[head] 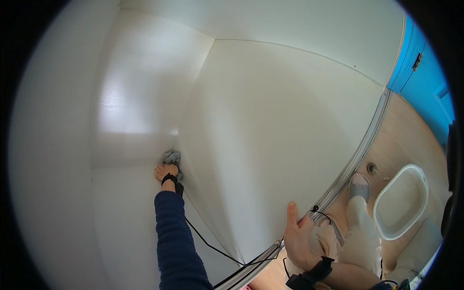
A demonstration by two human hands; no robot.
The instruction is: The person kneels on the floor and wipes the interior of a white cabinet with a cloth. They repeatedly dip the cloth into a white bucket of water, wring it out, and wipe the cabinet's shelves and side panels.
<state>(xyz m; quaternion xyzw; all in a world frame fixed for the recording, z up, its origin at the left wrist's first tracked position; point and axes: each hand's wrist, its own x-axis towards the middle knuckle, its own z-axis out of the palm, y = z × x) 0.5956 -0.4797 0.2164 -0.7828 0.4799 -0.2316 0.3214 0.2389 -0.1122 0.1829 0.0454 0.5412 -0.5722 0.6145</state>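
My left hand, in a dark blue sleeve with a black wrist strap, presses a crumpled grey cloth into the far corner of a white cabinet interior. The cloth bunches out beyond the fingers and along one side of the hand; the part beneath is hidden. My right hand, also strapped in black at the wrist, hovers near the cabinet's front edge. Its thumb points up, apart from the curled fingers, and nothing shows in it. Below the left hand spreads the cabinet's white bottom panel.
A metal sliding-door track borders the cabinet. Outside, a white plastic basin stands on the wooden floor beside my legs and a round metal doorstop. A black cable hangs between my arms. A blue door is at upper right.
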